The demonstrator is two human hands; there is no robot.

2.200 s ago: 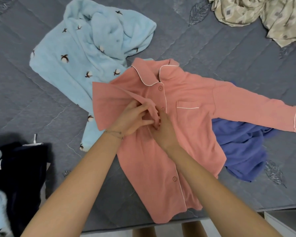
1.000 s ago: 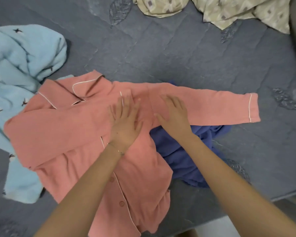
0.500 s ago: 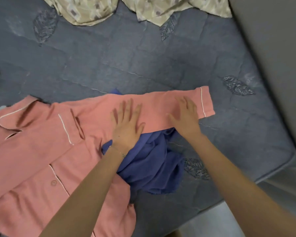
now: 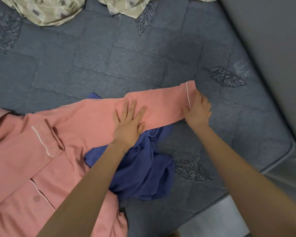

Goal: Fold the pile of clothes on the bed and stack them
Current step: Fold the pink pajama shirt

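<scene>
Folding the pink pyjama shirt [image 4: 41, 159] is the step in hand, we judge, and within it the turning-in of its outstretched sleeve [image 4: 161, 106]. The shirt lies front up across the lower left of the frame on the grey-blue bed [image 4: 109, 57]. Its sleeve reaches toward the centre right, draped over a crumpled blue garment [image 4: 143, 177] at lower centre. Our left hand [image 4: 128, 127] lies flat on the middle of the sleeve, fingers straight and slightly spread, pressing down and holding nothing. Our right hand [image 4: 197, 112] is at the cuff [image 4: 190, 89], fingers curled round its end with the thumb on top, clamped on it. Next, it seems, we need to carry the cuff leftward over the shirt's body, creasing at the pressed spot without dragging the blue garment along. A beige patterned cloth [image 4: 50, 11] sits unfolded at the upper left.
</scene>
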